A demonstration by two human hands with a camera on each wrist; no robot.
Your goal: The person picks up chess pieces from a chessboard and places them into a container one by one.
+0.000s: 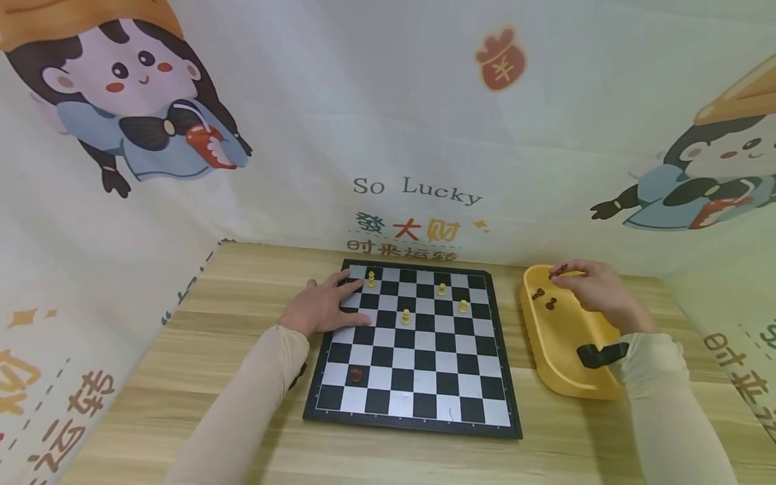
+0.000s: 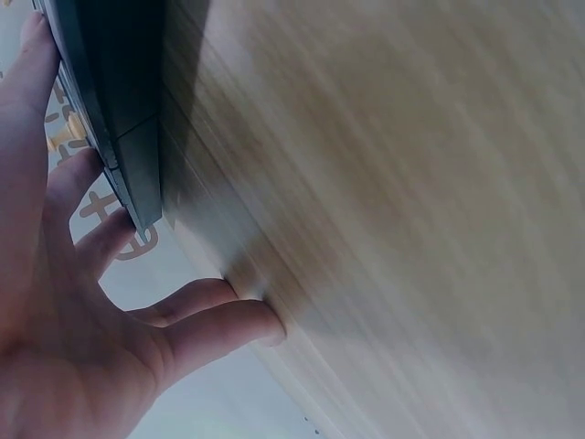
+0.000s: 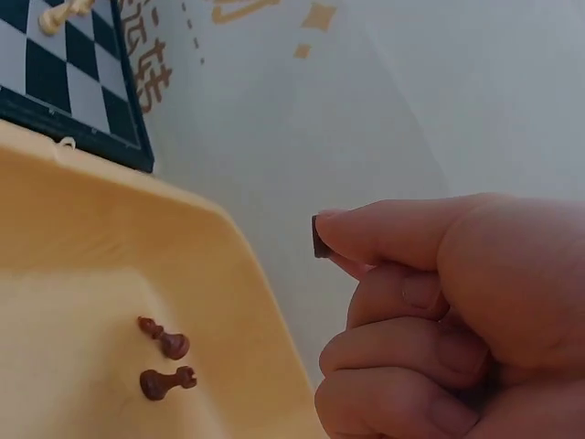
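Note:
My left hand (image 1: 318,306) rests with spread, straight fingers at the left edge of the chessboard (image 1: 412,430). In the left wrist view some of its fingertips touch the board's side and others the wooden table (image 2: 402,210). Over the far end of a yellow tray (image 1: 538,350), my right hand (image 1: 600,291) pinches a brown chess piece (image 3: 320,238) between thumb and finger; most of the piece is hidden. Below it in the tray lie a brown rook (image 3: 168,382) and another brown chess piece (image 3: 164,340).
Several pale yellow chess pieces stand on the board's far half, one (image 1: 372,278) close to my left fingers and another (image 1: 405,316) near the middle. A dark red-brown piece (image 1: 356,374) sits at the near left. A printed cloth (image 1: 303,135) hangs behind the table.

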